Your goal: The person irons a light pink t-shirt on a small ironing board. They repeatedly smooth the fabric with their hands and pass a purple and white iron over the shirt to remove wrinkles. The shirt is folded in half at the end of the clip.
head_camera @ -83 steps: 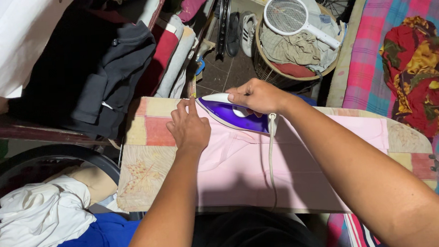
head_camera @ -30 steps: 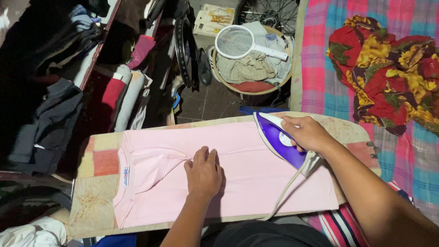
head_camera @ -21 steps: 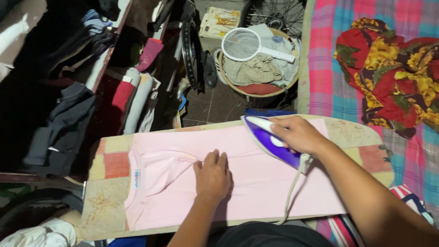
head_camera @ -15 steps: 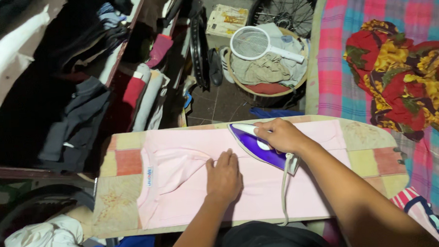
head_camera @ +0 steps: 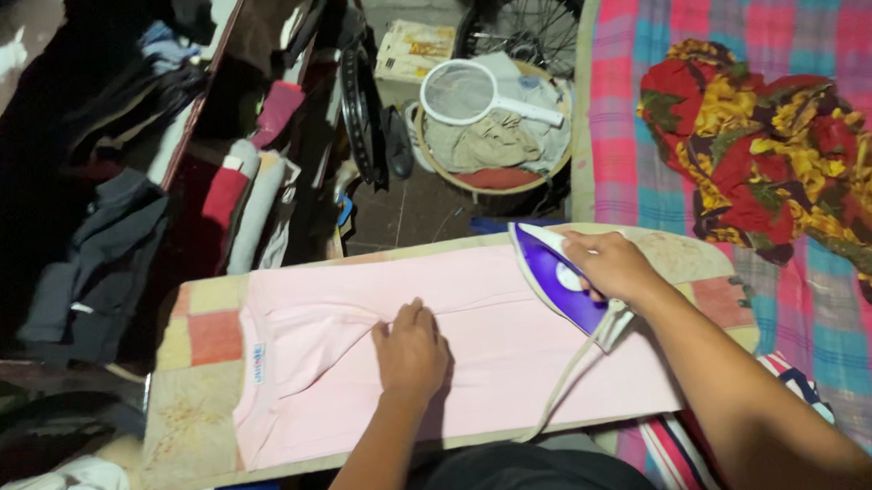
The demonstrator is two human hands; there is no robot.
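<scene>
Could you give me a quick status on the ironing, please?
Right hand gripping purple iron. Left hand flat on pink garment. Cord trails across it.

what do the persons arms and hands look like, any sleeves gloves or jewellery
Both arms are bare from the bottom edge of the picture to the fingers: no sleeve reaches into view. The left hand and the right hand wear no gloves, and no ring, watch or bracelet shows. Nails look short and unpainted, though they are small in the picture.
</scene>
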